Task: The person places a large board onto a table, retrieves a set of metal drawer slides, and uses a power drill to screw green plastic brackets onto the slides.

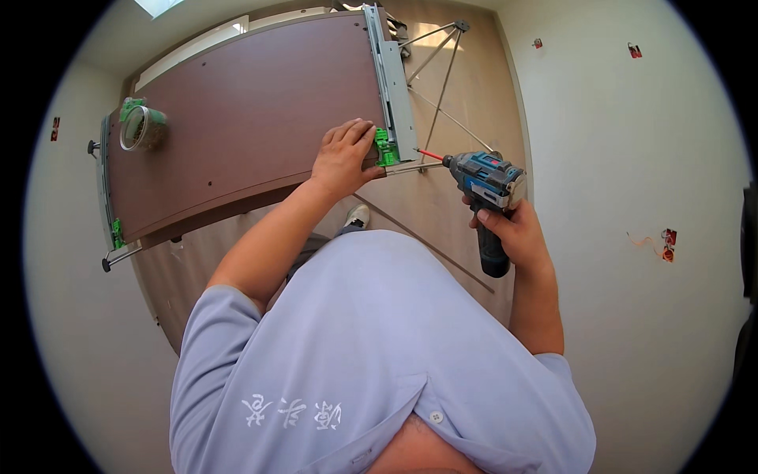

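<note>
A dark brown drawer panel (260, 103) lies level in front of me, with metal slide rails (387, 79) along its right side. My left hand (343, 158) rests on its near right corner, fingers spread over the top and the thumb by the front edge. Beside those fingertips is a bright green plastic clip (385, 148). In my right hand (517, 233) is a blue and black cordless drill (488, 180). Its long red bit (431, 154) points left, its tip at the outer side of the rail's near end.
A clear round tub (144, 129) of small brown pieces stands at the panel's far left, beside another green clip (131, 107). Thin metal stand legs (440, 83) reach out on the right. Pale walls (608, 158) close in both sides, with wires (667, 246) protruding at right.
</note>
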